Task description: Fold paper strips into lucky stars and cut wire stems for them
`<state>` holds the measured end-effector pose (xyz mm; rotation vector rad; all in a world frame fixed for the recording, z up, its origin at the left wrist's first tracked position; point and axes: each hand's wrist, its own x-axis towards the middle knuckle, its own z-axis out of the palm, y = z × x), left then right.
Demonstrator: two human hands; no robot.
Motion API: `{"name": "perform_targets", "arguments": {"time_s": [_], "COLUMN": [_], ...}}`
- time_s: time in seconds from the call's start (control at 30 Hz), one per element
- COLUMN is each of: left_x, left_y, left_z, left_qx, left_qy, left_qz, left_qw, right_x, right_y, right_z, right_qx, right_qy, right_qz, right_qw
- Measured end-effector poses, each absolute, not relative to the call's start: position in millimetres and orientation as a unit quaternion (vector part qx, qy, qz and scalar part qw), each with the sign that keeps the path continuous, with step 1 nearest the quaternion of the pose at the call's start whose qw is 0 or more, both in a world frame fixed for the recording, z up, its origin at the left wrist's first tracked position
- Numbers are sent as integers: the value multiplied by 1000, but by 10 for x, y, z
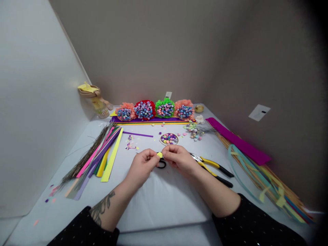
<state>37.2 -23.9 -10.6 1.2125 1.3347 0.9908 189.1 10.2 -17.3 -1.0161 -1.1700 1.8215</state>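
Between my two hands is a small yellow piece of folded paper (160,155). My left hand (143,165) pinches it from the left with thumb and forefinger. On the other side, the closed fingertips of my right hand (179,159) grip its edge. Black-handled scissors (162,166) lie on the table below, partly hidden by my hands. Just beyond my hands stands a round dish (160,140) filled with small coloured paper stars (169,138). Pliers with yellow and black handles (214,165) rest to the right of my right hand.
Several paper-star flowers (145,110) line the back against the wall. Paper strips (112,157) and thin wire stems (85,155) lie left. Right are a magenta strip (238,141), sticks and ribbons (256,174). Loose stars (192,127) and paper scraps (131,146) dot the table.
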Motion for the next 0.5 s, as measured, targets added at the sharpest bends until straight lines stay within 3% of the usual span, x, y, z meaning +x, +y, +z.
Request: {"name": "perform_targets", "arguments": {"time_s": [0.5], "left_x": [373], "left_y": [-232], "left_z": [-112], "left_qx": [484], "left_qy": [541], "left_qz": [422], "left_qw": [542], "right_x": [1869], "right_y": [73], "right_z": [-204], "right_qx": [-429], "right_qy": [-578], "right_qz": [570], "right_qw": [397]}}
